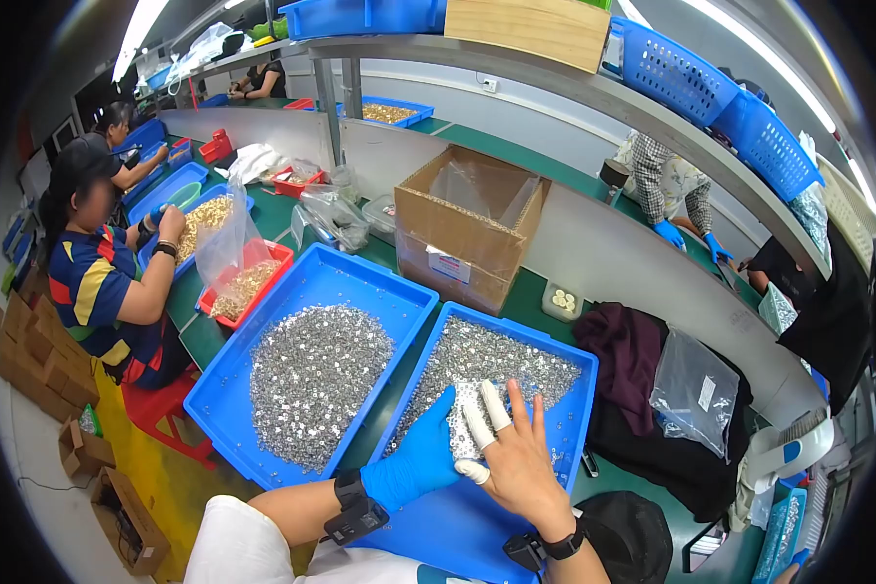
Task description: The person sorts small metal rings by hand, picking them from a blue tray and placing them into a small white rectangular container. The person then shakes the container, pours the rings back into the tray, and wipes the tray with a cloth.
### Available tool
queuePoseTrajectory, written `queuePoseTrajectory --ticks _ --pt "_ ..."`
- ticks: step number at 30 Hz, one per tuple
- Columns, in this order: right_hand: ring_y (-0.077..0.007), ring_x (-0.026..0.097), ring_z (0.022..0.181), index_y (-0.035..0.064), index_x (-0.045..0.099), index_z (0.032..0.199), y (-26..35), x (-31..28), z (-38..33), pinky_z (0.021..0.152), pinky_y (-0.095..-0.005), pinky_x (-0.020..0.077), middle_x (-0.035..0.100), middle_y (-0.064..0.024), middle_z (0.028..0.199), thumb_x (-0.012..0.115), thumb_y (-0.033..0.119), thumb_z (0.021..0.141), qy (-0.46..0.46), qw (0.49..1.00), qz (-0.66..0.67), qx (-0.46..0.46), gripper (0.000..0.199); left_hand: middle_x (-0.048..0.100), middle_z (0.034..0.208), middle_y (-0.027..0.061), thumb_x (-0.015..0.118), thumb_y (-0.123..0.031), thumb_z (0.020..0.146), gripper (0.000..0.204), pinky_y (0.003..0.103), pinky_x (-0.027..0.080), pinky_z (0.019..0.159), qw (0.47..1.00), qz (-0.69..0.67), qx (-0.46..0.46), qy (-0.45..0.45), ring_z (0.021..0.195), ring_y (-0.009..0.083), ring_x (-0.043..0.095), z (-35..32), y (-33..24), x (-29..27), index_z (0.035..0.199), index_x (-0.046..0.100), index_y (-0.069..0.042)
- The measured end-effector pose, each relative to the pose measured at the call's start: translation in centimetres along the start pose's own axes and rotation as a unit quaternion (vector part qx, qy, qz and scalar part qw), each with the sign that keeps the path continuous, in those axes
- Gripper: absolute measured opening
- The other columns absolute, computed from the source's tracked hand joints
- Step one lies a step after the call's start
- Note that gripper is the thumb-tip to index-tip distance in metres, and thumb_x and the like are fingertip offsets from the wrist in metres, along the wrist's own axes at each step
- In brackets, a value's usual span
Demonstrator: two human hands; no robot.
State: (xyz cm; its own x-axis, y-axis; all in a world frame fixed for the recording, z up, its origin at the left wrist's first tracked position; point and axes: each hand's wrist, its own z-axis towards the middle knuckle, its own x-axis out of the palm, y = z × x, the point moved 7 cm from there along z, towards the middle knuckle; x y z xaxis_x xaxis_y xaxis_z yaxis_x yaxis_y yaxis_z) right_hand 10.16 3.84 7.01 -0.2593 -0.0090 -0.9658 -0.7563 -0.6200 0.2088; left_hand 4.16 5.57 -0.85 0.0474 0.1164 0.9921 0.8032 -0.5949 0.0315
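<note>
My left hand [414,467], in a blue glove, grips the left edge of a small pale plate [465,414] dotted with small round holes or parts. My right hand [524,465] lies over the plate's right side, its fingers spread; thumb, index and middle finger wear white finger cots, and the others are bare. Beneath both hands is a blue tray [457,530] with a heap of small silver metal pieces [487,350] at its far end. To the left, a second blue tray [229,428] holds a larger heap of similar silver pieces [316,380]. The plate's right part is hidden under my fingers.
A cardboard box [462,258] stands behind the trays, beside a small clear container [562,302]. Dark clothing [623,360] and a plastic bag [696,389] lie right. A red tray [280,255] and a co-worker [97,263] are at left. A shelf [594,83] runs overhead.
</note>
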Motion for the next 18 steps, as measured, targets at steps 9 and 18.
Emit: queuePoseTrajectory --ticks 9,18 --pt "-0.0408 0.014 0.13 0.0043 0.041 0.127 -1.2 -0.6 -0.2 0.103 -0.0562 0.0097 0.027 -0.0186 0.138 0.049 0.048 0.081 -0.044 0.999 -0.004 0.026 0.064 0.042 0.13 0.0099 0.033 -0.041 0.093 0.048 0.043 0.033 0.101 1.0 0.0 0.012 0.002 0.118 0.0267 0.042 0.0 -0.6 1.3 0.129 0.037 -0.01" --pt "-0.04 0.014 0.13 0.0021 0.04 0.127 -0.7 -0.6 -0.2 0.103 -0.0559 0.0095 0.026 -0.0187 0.139 0.049 0.048 0.081 -0.03 0.999 -0.009 0.014 0.066 0.043 0.129 0.0103 0.033 -0.041 0.093 0.048 0.042 0.032 0.101 0.999 -0.019 0.017 0.019 0.118 0.0266 0.042 -0.3 -0.6 1.4 0.129 0.037 -0.009"
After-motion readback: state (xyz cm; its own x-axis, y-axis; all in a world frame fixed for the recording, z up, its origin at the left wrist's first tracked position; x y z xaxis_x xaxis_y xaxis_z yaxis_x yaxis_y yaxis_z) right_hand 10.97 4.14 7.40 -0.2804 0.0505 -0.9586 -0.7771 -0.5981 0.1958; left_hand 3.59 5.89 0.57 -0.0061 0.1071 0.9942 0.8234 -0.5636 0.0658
